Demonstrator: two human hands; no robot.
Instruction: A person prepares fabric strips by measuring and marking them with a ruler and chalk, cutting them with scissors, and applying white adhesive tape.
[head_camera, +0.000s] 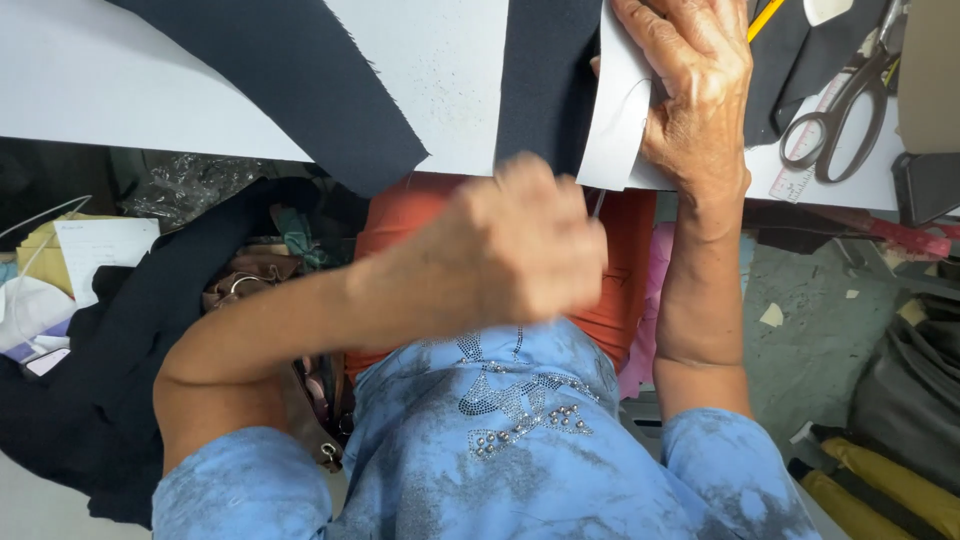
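My left hand (510, 250) is a blurred fist just below the table's edge, closed on a thin needle (598, 205) that sticks up from it. A fine thread (622, 100) curves over a white cut piece (615, 120) lying against dark navy fabric (545, 80) at the white table's (440, 80) edge. My right hand (695, 90) grips that white piece, fingers spread over its top. The two hands are a short gap apart. My blue studded top and orange cloth on my lap lie beneath them.
A second dark fabric strip (300, 80) hangs over the table's edge at left. Black-handled scissors (845, 95), a ruler (800, 165) and a yellow pencil (765, 18) lie at the right. Dark cloth (110, 330) is heaped at the left; yellow rolls (880, 480) lie on the floor.
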